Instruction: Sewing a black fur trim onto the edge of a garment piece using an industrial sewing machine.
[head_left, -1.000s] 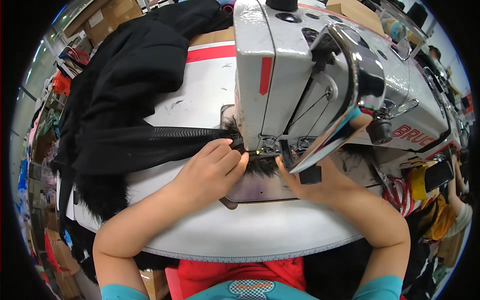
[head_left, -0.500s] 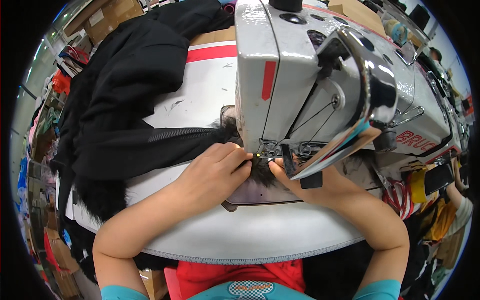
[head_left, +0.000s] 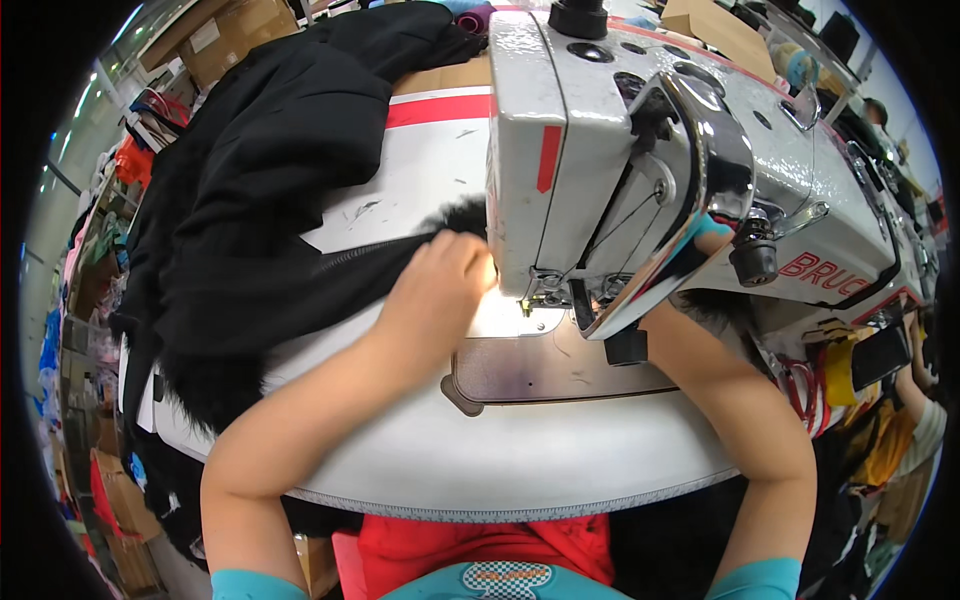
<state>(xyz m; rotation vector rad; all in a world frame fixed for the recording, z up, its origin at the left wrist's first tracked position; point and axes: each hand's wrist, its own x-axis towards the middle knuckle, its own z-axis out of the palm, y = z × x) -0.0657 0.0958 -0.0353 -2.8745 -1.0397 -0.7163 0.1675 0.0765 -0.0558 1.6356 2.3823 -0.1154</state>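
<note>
Black cloth lies left of the sewing machine, long axis running left to right, narrow end angling up toward the machine head. Left hand is blurred, fingers clamped on that end! Right hand is mostly hidden behind the machine; can't tell its fingers. Half a second ago fur sat between the hands; now fur shows beyond the left one, baring the metal plate. Open white tabletop runs from there to its curved near edge.

Fabric left of sewing machine
</note>
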